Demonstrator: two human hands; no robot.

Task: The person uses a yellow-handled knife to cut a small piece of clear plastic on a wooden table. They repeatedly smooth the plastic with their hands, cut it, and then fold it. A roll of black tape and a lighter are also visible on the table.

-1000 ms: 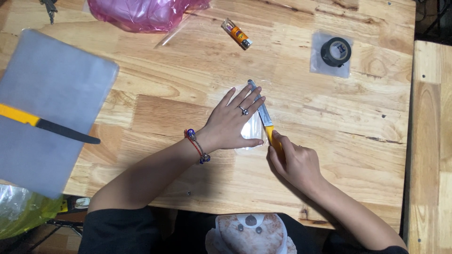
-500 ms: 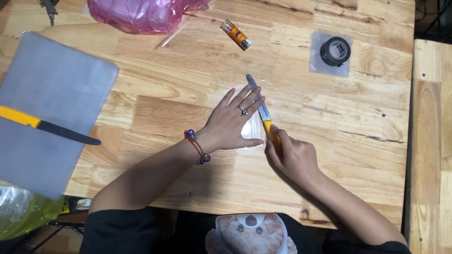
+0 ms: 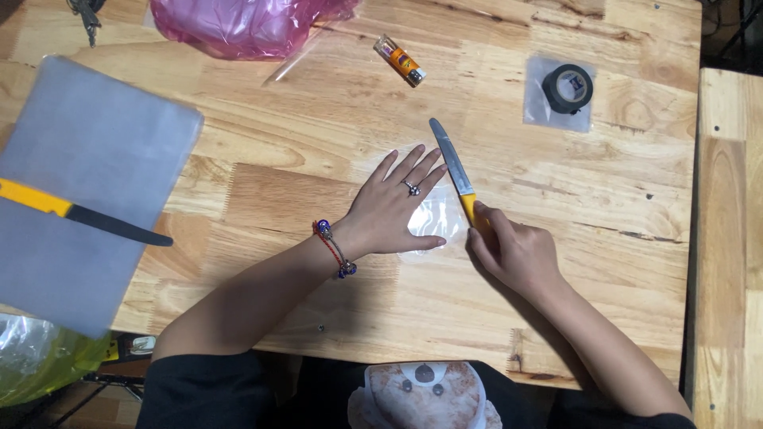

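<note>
Knife (image 3: 453, 168) right of plastic sheet (image 3: 435, 224)

Far off on my table (image 3: 318, 119) lies a pink bag (image 3: 238, 24) at the top edge, with an orange lighter (image 3: 400, 61) just right of it. A roll of black tape (image 3: 568, 87) sits on a clear sleeve (image 3: 534, 111) near the right edge. To my left a grey sheet (image 3: 87, 159) carries a second knife (image 3: 79, 213) with a yellow handle. A yellowish bag (image 3: 40, 361) hangs below the corner.
</note>
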